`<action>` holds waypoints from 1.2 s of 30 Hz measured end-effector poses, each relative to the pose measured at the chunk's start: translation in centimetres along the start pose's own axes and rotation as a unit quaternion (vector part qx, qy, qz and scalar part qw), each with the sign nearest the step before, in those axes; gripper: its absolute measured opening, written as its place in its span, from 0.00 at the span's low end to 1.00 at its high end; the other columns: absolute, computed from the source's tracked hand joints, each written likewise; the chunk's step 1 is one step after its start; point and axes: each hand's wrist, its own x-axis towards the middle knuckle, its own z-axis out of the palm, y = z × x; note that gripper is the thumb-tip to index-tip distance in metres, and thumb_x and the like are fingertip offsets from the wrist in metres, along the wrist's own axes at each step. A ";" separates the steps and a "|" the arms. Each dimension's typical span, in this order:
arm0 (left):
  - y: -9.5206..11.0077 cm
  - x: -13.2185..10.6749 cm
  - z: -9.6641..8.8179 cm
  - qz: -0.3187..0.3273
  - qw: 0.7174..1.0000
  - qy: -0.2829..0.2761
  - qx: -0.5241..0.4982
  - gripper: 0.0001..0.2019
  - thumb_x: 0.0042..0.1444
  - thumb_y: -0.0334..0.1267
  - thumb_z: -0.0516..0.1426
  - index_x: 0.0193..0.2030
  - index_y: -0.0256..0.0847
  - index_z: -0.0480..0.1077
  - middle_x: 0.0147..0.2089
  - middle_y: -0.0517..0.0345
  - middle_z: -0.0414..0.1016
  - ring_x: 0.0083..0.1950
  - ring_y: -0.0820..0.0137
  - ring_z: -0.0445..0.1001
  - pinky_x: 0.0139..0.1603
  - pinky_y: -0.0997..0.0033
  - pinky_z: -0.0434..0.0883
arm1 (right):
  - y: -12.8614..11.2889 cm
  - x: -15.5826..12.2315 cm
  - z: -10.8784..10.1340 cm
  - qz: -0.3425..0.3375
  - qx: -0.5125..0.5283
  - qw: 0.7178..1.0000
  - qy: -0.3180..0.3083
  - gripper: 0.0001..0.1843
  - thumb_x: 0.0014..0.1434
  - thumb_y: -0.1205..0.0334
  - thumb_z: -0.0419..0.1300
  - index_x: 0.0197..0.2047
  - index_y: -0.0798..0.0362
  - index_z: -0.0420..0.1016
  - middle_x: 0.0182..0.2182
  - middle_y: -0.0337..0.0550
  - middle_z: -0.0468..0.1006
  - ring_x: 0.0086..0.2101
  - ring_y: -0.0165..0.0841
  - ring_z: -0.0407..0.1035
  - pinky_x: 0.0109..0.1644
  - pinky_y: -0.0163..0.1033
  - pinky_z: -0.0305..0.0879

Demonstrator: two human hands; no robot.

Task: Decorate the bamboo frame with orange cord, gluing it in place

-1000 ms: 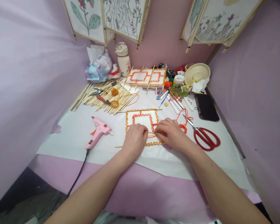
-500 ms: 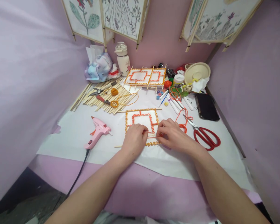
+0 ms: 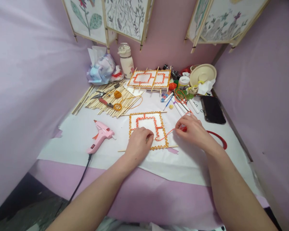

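A white panel (image 3: 146, 124) edged with wavy mustard yarn and thin sticks lies in front of me, an orange yarn outline inside it. My left hand (image 3: 140, 142) rests over its lower left part, thumb and fingertips pinched; what they grip is too small to make out. Off the panel's right side, my right hand (image 3: 189, 128) pinches a strand of orange yarn (image 3: 170, 131) that runs back to the panel's lower right. Red-handled scissors (image 3: 220, 138) lie mostly hidden beneath my right hand and wrist.
A pink glue gun (image 3: 101, 136) with a black cord lies at left. Behind are wooden sticks (image 3: 106, 107) with pruners (image 3: 106, 102), a second yarn-trimmed panel (image 3: 143, 78), markers (image 3: 178, 107) and a bottle (image 3: 126, 62). A phone (image 3: 213, 109) lies at right. Painted lanterns (image 3: 125, 19) hang above.
My right hand has moved right and slightly up, off the panel, drawing the orange strand out with it and covering much of the scissors. My left hand stays in place.
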 end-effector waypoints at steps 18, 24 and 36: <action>0.1 -0.5 0.5 0.056 0.998 0.020 -0.002 0.06 0.60 0.32 0.57 0.37 0.41 0.77 0.38 0.54 0.74 0.43 0.64 0.69 0.46 0.62 0.67 | 0.5 -0.5 -0.3 0.060 -0.060 0.992 0.094 0.11 0.58 0.64 0.55 0.43 0.50 0.73 0.43 0.50 0.75 0.46 0.46 0.66 0.44 0.48 0.55; -0.2 -0.4 0.3 0.058 0.998 -0.014 -0.015 0.07 0.61 0.35 0.57 0.39 0.43 0.78 0.39 0.54 0.74 0.45 0.64 0.70 0.49 0.62 0.68 | -2.3 -0.9 0.7 -0.085 0.032 0.996 -0.028 0.05 0.60 0.61 0.59 0.39 0.47 0.76 0.42 0.45 0.74 0.46 0.42 0.64 0.49 0.48 0.55; -0.3 -0.4 0.6 0.047 0.999 0.008 0.001 0.06 0.61 0.36 0.58 0.37 0.41 0.77 0.39 0.55 0.73 0.44 0.64 0.68 0.48 0.62 0.67 | -3.8 -1.2 2.7 -0.101 -0.005 0.993 -0.059 0.06 0.60 0.64 0.60 0.31 0.49 0.75 0.37 0.42 0.73 0.43 0.39 0.62 0.45 0.46 0.52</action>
